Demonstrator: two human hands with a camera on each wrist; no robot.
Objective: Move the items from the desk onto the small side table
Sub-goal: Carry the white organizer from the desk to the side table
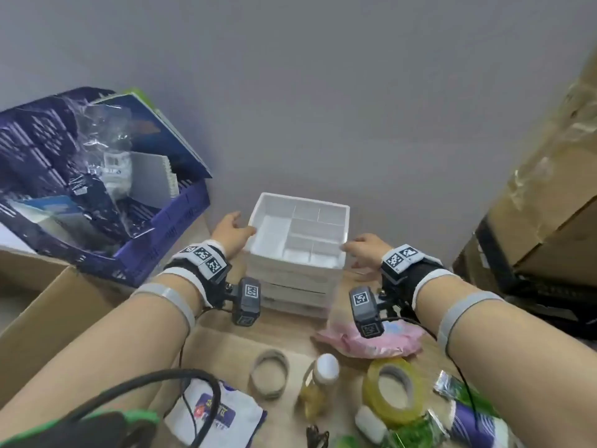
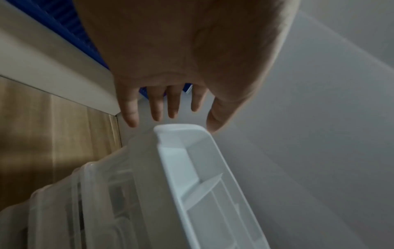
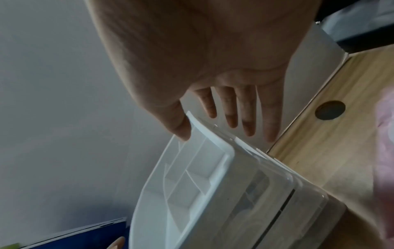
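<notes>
A white plastic drawer organizer (image 1: 300, 234) stands at the back of the wooden desk (image 1: 287, 331), its top tray split into several compartments. My left hand (image 1: 237, 227) is at its left side, fingers straight and spread, thumb beside the rim corner (image 2: 181, 129). On the other side my right hand (image 1: 357, 248) has straight fingers (image 3: 249, 118) down the organizer's side (image 3: 202, 176) and its thumb touching the rim. Neither hand grips anything. Nearer me lie a pink packet (image 1: 397, 342), a yellow tape roll (image 1: 371, 392), a grey ring (image 1: 256, 373) and a small bottle (image 1: 319, 379).
A purple crate (image 1: 181, 208) full of papers and plastic sits on a cardboard box (image 1: 48, 302) to the left. Stacked cardboard boxes (image 1: 533, 189) rise on the right. A grey wall (image 1: 307, 92) is right behind the organizer. A white-purple packet (image 1: 232, 415) and green packets (image 1: 452, 415) lie at the front.
</notes>
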